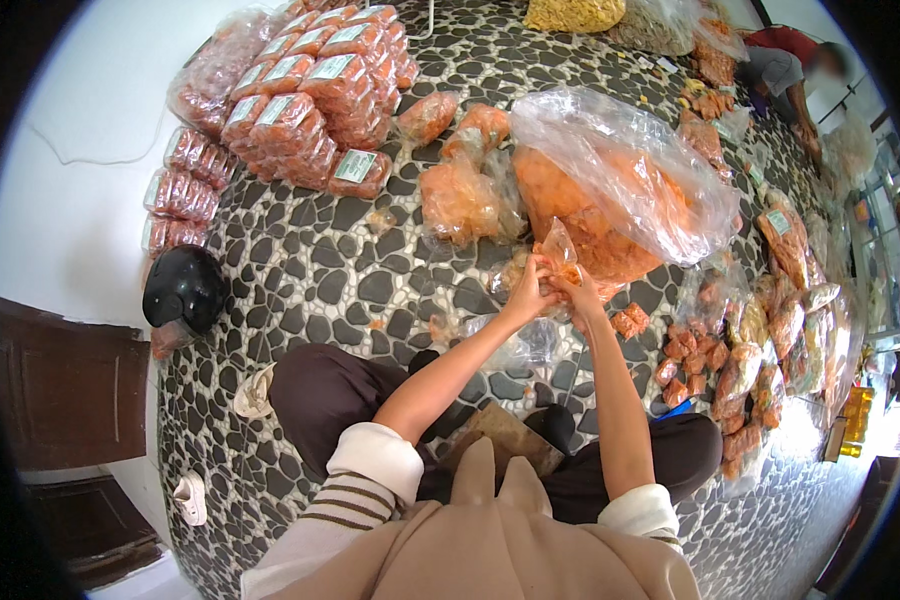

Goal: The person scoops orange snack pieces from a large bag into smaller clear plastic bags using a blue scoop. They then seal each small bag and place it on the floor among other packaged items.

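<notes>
My left hand (534,294) and my right hand (579,294) meet in front of me, their fingers closed on a small clear plastic bag (557,244) with orange contents. Just beyond them a large clear plastic sack (592,202), filled with an orange food product, lies with its upper film folded over. Several small orange packets (630,321) rest on the floor to the right of my right hand. Left of the sack lie clear bags with orange contents (461,199). Flat clear plastic (525,341) is spread below my wrists.
Stacked labelled packs (315,97) stand at the upper left, above a black helmet (184,289). Filled bags (739,375) and small red-orange packets (694,352) lie at the right. A yellow-filled bag (574,13) is at the top. Another person (780,64) bends at the upper right.
</notes>
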The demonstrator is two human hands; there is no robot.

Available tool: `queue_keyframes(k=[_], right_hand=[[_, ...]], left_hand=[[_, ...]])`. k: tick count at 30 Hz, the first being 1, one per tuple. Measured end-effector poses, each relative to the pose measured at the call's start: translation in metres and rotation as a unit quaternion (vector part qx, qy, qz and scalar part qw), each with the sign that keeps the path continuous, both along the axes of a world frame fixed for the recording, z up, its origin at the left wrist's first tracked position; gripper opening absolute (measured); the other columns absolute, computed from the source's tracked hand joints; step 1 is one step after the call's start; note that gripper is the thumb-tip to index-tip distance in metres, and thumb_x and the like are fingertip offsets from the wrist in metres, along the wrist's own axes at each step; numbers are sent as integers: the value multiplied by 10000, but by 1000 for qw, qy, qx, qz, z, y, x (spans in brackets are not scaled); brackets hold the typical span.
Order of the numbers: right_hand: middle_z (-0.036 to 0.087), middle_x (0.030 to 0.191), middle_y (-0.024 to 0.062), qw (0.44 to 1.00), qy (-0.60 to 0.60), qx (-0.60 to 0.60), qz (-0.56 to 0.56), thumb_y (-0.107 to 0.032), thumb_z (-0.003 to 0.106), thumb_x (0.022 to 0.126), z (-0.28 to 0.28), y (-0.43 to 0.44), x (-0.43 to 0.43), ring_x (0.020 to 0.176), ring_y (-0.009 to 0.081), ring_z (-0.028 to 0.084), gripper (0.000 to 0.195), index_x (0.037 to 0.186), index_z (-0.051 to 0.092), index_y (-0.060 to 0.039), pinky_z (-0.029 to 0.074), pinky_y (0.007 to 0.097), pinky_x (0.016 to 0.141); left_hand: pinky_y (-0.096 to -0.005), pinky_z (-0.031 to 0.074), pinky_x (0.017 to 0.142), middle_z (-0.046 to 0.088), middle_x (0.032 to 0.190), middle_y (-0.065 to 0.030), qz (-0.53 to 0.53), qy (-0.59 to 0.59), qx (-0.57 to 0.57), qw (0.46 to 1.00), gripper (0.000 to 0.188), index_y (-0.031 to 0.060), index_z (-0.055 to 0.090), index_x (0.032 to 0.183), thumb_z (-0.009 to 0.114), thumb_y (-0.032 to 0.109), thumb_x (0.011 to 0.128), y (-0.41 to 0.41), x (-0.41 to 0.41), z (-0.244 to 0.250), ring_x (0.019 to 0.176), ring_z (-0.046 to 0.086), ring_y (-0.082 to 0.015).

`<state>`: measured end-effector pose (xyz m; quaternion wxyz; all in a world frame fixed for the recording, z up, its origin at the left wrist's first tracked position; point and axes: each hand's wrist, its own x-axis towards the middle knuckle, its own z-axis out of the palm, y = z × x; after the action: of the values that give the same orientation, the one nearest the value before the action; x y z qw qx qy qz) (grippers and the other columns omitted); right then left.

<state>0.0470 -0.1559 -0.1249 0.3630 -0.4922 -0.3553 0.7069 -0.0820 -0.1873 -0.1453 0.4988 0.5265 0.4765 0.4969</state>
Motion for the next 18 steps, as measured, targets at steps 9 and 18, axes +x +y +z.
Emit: queue_keyframes(k=[9,18], right_hand=[[593,846,57,975,-150,18,-162,39,543,762,-71,-10,76,714,139,567,224,980,574,-3,473,262,598],[629,840,98,887,-430,45,-161,-81,659,689,-60,-29,104,727,162,584,276,956,626,-16,469,318,655]], left_hand=[[-406,448,838,338,1215,-121,-179,336,42,924,465,117,468,1128,656,64,706,-2,-11,-40,1119,403,-249],[-447,326,942,491,1230,2,-396,638,115,650,411,225,575,1132,638,203,727,4,34,-58,1203,342,-256]])
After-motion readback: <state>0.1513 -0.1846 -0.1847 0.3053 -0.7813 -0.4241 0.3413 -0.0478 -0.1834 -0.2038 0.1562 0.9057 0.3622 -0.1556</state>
